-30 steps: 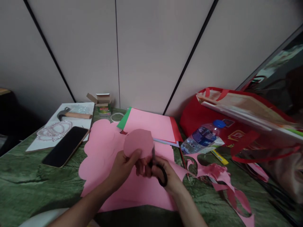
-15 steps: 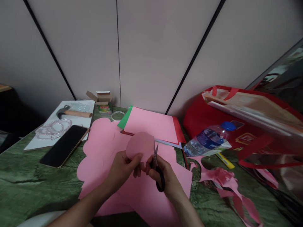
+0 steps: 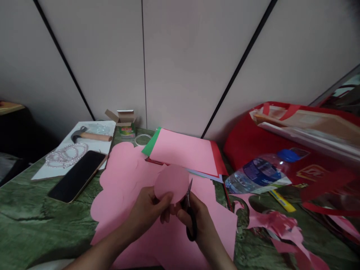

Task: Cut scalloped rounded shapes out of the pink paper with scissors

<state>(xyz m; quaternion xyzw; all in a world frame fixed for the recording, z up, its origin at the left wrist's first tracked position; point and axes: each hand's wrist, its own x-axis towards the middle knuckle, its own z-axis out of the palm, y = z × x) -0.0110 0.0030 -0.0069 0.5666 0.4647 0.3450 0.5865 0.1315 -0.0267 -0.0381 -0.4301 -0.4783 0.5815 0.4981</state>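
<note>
A rounded piece of pink paper [image 3: 172, 183] is pinched between the thumb and fingers of my left hand [image 3: 150, 206]. My right hand [image 3: 197, 213] holds scissors [image 3: 191, 221] with black handles, their blades pointing up along the right edge of the pink piece. Whether the blades are fully closed is hard to tell. Beneath both hands lie large pink paper sheets [image 3: 120, 183], with scalloped edges on the left side. Just behind them rests a stack of coloured paper [image 3: 182, 152], pink on top with green, red and lilac edges showing.
Left on the green table [image 3: 25, 213] are a phone [image 3: 77, 176], clear beads [image 3: 67, 154] and a hammer [image 3: 92, 136]. A small opened box [image 3: 127, 129] stands by the wall. To the right are a water bottle [image 3: 258, 172], red bag [image 3: 242, 138], yellow cutter [image 3: 282, 200] and pink scraps [image 3: 281, 225].
The view has shifted slightly, so most things appear a little to the right. The round piece looks turned, and the small corner at its upper right edge no longer shows.
</note>
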